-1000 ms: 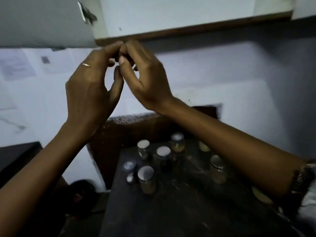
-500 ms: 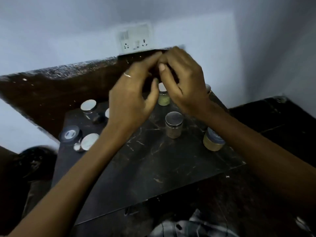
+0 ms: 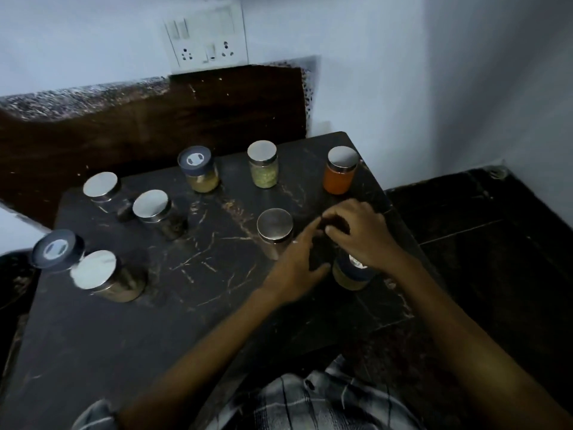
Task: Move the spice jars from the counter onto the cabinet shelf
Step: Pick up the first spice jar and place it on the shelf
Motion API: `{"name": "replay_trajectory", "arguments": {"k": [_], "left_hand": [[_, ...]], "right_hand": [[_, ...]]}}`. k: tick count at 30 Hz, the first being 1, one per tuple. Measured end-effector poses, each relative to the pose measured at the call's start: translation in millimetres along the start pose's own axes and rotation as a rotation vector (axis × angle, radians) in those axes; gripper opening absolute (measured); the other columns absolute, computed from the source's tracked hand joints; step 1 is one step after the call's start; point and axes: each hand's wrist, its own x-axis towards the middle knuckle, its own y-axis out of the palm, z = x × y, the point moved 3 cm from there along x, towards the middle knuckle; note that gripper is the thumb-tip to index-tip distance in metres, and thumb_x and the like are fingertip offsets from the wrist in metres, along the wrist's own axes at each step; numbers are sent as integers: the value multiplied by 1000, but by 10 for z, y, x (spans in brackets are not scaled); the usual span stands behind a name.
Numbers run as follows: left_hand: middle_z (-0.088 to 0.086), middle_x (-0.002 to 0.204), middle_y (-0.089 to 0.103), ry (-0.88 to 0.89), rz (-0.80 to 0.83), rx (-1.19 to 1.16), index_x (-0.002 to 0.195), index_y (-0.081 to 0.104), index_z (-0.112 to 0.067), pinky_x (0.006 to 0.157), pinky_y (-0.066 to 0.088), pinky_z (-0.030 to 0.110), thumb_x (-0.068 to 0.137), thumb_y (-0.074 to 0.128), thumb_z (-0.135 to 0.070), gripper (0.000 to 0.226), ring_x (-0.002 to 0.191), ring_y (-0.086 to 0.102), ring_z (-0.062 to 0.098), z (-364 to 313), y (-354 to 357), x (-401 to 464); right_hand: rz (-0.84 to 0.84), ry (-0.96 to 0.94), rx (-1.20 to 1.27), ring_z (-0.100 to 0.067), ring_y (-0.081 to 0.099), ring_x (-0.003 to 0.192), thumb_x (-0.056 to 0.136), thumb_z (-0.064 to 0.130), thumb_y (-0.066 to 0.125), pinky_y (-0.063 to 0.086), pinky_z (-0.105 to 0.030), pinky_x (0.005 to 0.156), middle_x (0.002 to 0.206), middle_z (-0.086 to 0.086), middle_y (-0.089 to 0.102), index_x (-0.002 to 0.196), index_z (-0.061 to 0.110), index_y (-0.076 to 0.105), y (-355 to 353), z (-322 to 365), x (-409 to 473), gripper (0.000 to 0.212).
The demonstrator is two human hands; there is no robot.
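While both arms reach in from the bottom of the frame, I see the two hands meet at the right middle of the dark surface [image 3: 124, 336]. My left hand [image 3: 297, 268] comes up from the lower middle, back of the hand up, with its pointing finger stretched toward the other hand and its thumb lying low near a jar. My right hand [image 3: 359, 234] comes in from the lower right, wrist bent, fingers curled down. Both hands close on something small and dark between them; it is too dim for me to tell what it is, so I cannot tell how tight either grip is.

Right under the hands stands a jar with a dark lid [image 3: 352, 274] and yellow stuff inside, half hidden by my right hand. Just left of the hands is a silver-lid jar [image 3: 275, 226].

Along the back of the surface, in the upper middle, stand three more jars: a dark-lid jar with tan powder [image 3: 198, 172], a jar with green bits [image 3: 263, 164], and an orange jar [image 3: 340, 170] at the right.

On the left side sit two silver lids [image 3: 100, 185] close together, and lower left a dark lid [image 3: 57, 249] touches a big silver-lid jar [image 3: 102, 276].

A white socket plate [image 3: 206, 41] is on the wall at the top. A checked shirt [image 3: 310, 401] shows at the bottom.
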Motion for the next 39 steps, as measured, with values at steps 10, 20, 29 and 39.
{"name": "replay_trajectory", "arguments": {"k": [10, 20, 29, 39], "left_hand": [[-6, 130, 51, -359, 215, -91, 133, 45, -17, 106, 32, 20, 78, 68, -14, 60, 122, 47, 10, 763, 629, 260], [3, 144, 41, -122, 270, -152, 145, 26, -17, 106, 32, 15, 70, 79, -6, 92, 132, 40, 5, 352, 765, 457], [-11, 135, 50, -3, -85, -357, 139, 31, -27, 104, 43, 22, 59, 85, -30, 97, 122, 50, -1, -19, 3, 518], [-26, 111, 59, 142, -466, -297, 123, 42, -44, 87, 52, 19, 62, 80, -47, 71, 103, 58, -8, -759, -1551, 543]], "right_hand": [[428, 311, -41, -30, 22, 139, 52, 44, 87, 30, -45, 112, 152, -6, 8, 148, 26, 0, 463, -842, -268, 131], [9, 409, 467, -7, 53, 93, 41, 24, 78, 40, -14, 74, 103, 7, 53, 124, 15, 43, 627, -954, -321, 90], [-105, 235, 739, 15, 56, 98, 38, 33, 92, 48, -3, 70, 109, 22, 58, 110, 50, 43, 77, -463, 114, 89], [-145, 15, 1043, -11, 64, 104, 74, 53, 68, 55, -18, 66, 124, 7, 61, 131, 34, 47, -799, 716, 848, 64]]}}
